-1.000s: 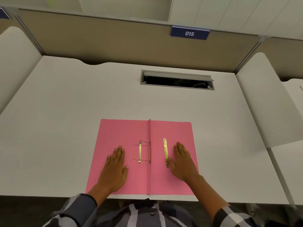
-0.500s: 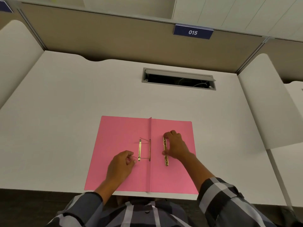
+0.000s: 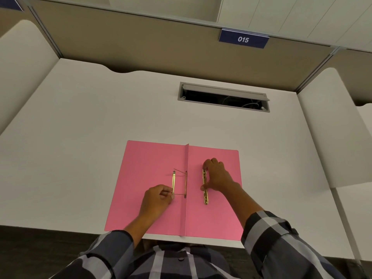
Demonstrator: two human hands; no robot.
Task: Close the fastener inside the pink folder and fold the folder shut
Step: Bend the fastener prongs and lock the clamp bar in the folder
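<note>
Folder: one pink folder, lying open and flat on the white worktop, its near edge at the worktop's front edge.
Fastener parts: two brass bars; one left of the folder's spine with thin prongs, one loose right of the spine.
Left hand: curled, fingertips pinching the near prong's end.
Right hand: pinching the loose bar from its right side.
Hard to make out: the prongs' far ends.
Cut off: both plaid sleeves.

office cubicle | white desk | tan partition panel | number plate "015" | cable hatch
</note>
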